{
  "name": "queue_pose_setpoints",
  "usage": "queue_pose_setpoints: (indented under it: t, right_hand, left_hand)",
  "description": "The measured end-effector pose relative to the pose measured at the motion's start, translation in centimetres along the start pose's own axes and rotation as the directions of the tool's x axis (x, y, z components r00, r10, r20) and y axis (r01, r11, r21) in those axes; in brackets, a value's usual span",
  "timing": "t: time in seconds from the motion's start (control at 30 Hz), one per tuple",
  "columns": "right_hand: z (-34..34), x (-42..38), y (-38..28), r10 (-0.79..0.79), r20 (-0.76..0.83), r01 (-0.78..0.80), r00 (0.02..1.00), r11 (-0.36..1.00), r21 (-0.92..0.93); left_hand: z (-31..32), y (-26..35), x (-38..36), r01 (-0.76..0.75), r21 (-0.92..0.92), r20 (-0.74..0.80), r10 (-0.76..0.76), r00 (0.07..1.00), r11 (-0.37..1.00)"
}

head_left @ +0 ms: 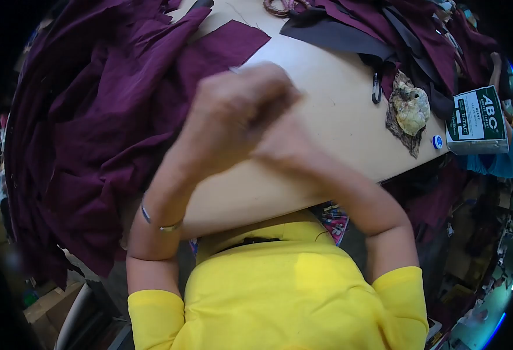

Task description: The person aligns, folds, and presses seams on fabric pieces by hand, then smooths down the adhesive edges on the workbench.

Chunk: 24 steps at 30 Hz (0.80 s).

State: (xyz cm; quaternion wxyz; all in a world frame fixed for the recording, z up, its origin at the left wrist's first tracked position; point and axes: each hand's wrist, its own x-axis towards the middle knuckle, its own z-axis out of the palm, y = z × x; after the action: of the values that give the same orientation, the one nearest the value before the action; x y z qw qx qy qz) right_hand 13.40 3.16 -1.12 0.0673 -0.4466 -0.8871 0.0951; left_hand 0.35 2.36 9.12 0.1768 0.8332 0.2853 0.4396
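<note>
My left hand [239, 108], with two thin bangles on its wrist, is raised over the table in the middle of the view. It is blurred by motion, its fingers curled inward, and I cannot tell what is in them. Close against it, my right hand [285, 140] overlaps it from the right, its fingers mostly hidden. Beneath them is the pale table [338, 99]. Nearest to the left hand, a flat corner of maroon cloth [227, 46] lies on the tabletop.
A big heap of maroon cloth [99, 116] covers the left side. At the right lie dark grey cloth [338, 38], a small black object [376, 87], a crumpled yellowish piece [411, 111], a blue-and-white cap [437, 142] and a green-and-white ABC box [478, 122]. A brown ring [279, 9] lies at the back.
</note>
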Motion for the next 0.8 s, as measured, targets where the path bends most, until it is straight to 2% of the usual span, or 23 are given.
queue_pose_setpoints:
  t: [0.03, 0.07, 0.1, 0.17, 0.2, 0.27, 0.3, 0.37, 0.43, 0.5, 0.53, 0.63, 0.7, 0.8]
  right_hand:
    - [0.0, 0.1, -3.5, -0.145, 0.044, 0.144, 0.988, 0.989, 0.038]
    - [-0.1, -0.3, -5.0, -0.294, 0.060, 0.284, 0.954, 0.949, 0.135]
    - [-0.1, -0.2, -4.6, -0.226, 0.078, 0.220, 0.971, 0.973, 0.072]
    - [-0.2, 0.6, -2.0, -0.083, 0.099, 0.089, 0.992, 0.994, -0.058]
    - [-0.8, 1.0, 0.4, 0.098, -0.032, -0.100, 0.995, 0.993, -0.069]
    - [-1.2, 1.2, 5.7, 0.273, -0.168, -0.293, 0.947, 0.950, -0.110]
    - [-0.9, 1.1, 5.6, 0.292, -0.184, -0.320, 0.939, 0.935, -0.151]
    - [-0.9, 1.3, 4.9, 0.331, -0.221, -0.378, 0.918, 0.897, -0.229]
    - [-0.6, 0.5, 1.6, 0.204, -0.117, -0.223, 0.972, 0.958, -0.180]
    - [-0.3, -0.2, -0.7, 0.081, -0.083, -0.088, 0.993, 0.993, -0.082]
    - [-0.7, -0.2, 0.0, 0.090, -0.094, -0.093, 0.991, 0.995, -0.026]
    - [-0.9, 0.7, 4.9, 0.326, -0.190, -0.354, 0.926, 0.926, -0.134]
    - [-1.7, -0.6, 7.4, 0.348, -0.198, -0.366, 0.916, 0.929, -0.061]
    - [-2.6, -3.7, 10.1, 0.398, -0.244, -0.434, 0.885, 0.893, -0.118]
  left_hand:
    - [-0.6, -0.4, 0.1, 0.158, -0.030, -0.080, -0.160, 0.984, 0.987]
    - [-1.0, -1.0, 0.2, 0.188, -0.017, -0.122, -0.189, 0.974, 0.982]
    - [-1.5, -1.4, 0.0, 0.221, -0.003, -0.161, -0.218, 0.963, 0.975]
    - [-2.2, -2.0, -1.1, 0.267, 0.047, -0.131, -0.259, 0.957, 0.962]
    - [-2.3, -2.4, -1.8, 0.290, 0.070, -0.123, -0.281, 0.952, 0.954]
    - [-2.2, -3.1, -3.3, 0.329, 0.134, -0.109, -0.316, 0.942, 0.935]
    - [-2.1, -3.5, -4.0, 0.346, 0.165, -0.103, -0.332, 0.938, 0.924]
    - [-1.4, -4.2, -4.6, 0.407, 0.081, -0.096, -0.399, 0.912, 0.910]
    - [-0.1, -5.4, -5.1, 0.457, -0.020, -0.131, -0.455, 0.881, 0.889]
    - [0.7, -6.1, -5.4, 0.460, 0.024, -0.101, -0.456, 0.884, 0.888]
    - [1.0, -6.0, -5.4, 0.452, 0.029, -0.093, -0.448, 0.889, 0.892]
    - [0.8, -5.6, -5.6, 0.498, 0.011, -0.066, -0.497, 0.865, 0.867]
    - [0.7, -6.0, -6.1, 0.490, 0.027, -0.085, -0.486, 0.870, 0.871]
    - [0.4, -6.6, -6.3, 0.472, 0.086, -0.069, -0.468, 0.881, 0.877]
